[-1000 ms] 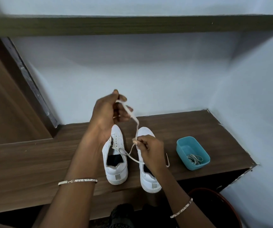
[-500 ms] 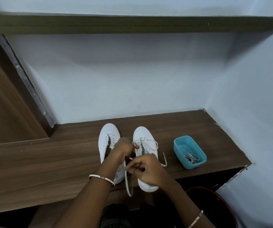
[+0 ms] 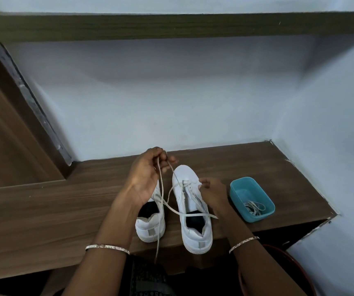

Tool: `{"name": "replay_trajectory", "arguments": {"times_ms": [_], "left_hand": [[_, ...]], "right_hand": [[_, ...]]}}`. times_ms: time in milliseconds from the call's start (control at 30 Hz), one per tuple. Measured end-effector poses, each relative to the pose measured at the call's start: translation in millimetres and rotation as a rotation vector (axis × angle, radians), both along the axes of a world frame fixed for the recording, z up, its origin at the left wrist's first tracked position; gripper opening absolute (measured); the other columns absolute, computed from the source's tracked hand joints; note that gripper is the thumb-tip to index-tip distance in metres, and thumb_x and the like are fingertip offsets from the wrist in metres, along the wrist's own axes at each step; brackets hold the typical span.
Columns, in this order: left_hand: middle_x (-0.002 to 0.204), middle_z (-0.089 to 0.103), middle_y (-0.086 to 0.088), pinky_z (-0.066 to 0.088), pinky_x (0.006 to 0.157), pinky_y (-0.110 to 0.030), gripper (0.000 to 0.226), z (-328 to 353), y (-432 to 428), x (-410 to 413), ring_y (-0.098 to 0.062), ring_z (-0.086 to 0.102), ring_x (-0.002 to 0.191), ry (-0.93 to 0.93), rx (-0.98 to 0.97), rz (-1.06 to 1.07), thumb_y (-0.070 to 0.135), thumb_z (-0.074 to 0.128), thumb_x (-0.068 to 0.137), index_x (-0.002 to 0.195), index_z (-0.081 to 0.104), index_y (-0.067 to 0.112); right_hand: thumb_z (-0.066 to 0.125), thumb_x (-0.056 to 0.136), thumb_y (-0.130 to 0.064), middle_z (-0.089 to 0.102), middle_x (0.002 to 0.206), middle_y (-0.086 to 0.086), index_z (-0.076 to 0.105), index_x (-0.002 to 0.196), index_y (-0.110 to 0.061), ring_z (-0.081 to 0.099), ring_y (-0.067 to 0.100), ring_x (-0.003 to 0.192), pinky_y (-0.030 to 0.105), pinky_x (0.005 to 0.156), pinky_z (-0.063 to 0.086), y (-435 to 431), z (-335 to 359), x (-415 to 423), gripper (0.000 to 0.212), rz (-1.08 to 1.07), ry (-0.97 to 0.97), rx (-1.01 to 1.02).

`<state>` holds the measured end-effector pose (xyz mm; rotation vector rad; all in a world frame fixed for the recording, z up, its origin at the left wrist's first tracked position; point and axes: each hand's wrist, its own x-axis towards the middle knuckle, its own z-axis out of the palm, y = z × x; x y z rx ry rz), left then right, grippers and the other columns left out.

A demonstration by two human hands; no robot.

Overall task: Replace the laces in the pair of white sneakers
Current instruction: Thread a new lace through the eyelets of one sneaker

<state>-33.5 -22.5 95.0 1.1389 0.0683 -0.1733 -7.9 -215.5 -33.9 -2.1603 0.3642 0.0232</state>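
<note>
Fingers (image 3: 161, 154) of the left hand (image 3: 144, 178) are curled round a lace (image 3: 160, 190); lacing (image 3: 190, 189) on the right shoe (image 3: 193, 231) is pinched by the right hand (image 3: 214, 193)

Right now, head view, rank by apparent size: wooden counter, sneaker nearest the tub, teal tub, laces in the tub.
1. wooden counter
2. sneaker nearest the tub, longer than the tub
3. teal tub
4. laces in the tub
Sneaker and tub sit at similar depth, so that order holds.

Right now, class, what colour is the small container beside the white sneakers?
The container is teal blue, clearest in the head view.
</note>
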Motion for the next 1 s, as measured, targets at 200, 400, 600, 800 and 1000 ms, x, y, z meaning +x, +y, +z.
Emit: {"name": "replay_trajectory", "arguments": {"times_ms": [200, 400, 600, 800, 1000], "left_hand": [[0.055, 0.044, -0.009, 0.056, 0.064, -0.041, 0.04, -20.4, -0.3, 6.9, -0.022, 0.044, 0.05, 0.227, -0.049, 0.036, 0.028, 0.051, 0.098, 0.062, 0.047, 0.011], [0.071, 0.07, -0.021, 0.057, 0.051, -0.034, 0.021, -59.7, -9.0, 10.5, -0.026, 0.065, 0.049, 0.278, 0.821, -0.089, 0.017, 0.041, 0.102, 0.092, 0.057, 0.008], [0.107, 0.073, -0.007, 0.046, 0.076, -0.028, 0.022, -97.2, -14.6, 42.7, -0.027, 0.066, 0.103, -0.073, 1.469, -0.097, 0.019, 0.061, 0.09, 0.105, 0.076, 0.016], [0.1, 0.071, -0.01, 0.045, 0.073, -0.03, 0.01, -114.6, -17.6, 54.8, -0.026, 0.065, 0.099, -0.139, 1.501, -0.107, 0.018, 0.067, 0.087, 0.091, 0.07, 0.01], [0.09, 0.065, -0.012, 0.039, 0.064, -0.032, 0.012, -125.1, -13.7, 55.6, -0.028, 0.061, 0.083, -0.18, 1.429, -0.118, 0.018, 0.052, 0.094, 0.095, 0.052, 0.007]], "right_hand": [[0.07, 0.09, -0.024, 0.075, 0.106, 0.001, 0.074, 0.109, -0.015, 0.068, 0.013, 0.095, 0.023, 0.083, 0.05, 7.5, 0.1, -6.8, 0.021, -0.016, -0.039, 0.066], [0.08, 0.078, -0.03, 0.069, 0.109, -0.005, 0.069, 0.113, -0.02, 0.064, 0.012, 0.1, 0.021, 0.081, 0.05, 21.8, 11.4, -17.0, 0.038, 0.127, -0.022, 0.011], [0.072, 0.086, -0.031, 0.067, 0.12, 0.002, 0.064, 0.122, -0.016, 0.062, 0.02, 0.11, 0.029, 0.092, 0.05, 27.1, 11.5, -16.7, 0.04, 0.209, -0.06, -0.311], [0.063, 0.095, -0.023, 0.07, 0.111, 0.002, 0.068, 0.114, -0.014, 0.064, 0.019, 0.103, 0.028, 0.087, 0.049, 32.2, 4.0, -11.2, 0.022, 0.101, -0.113, -0.363], [0.075, 0.084, -0.022, 0.075, 0.095, -0.004, 0.078, 0.097, -0.017, 0.067, 0.012, 0.088, 0.02, 0.073, 0.043, 17.3, -1.5, -6.3, 0.014, 0.026, -0.091, -0.077]]}}
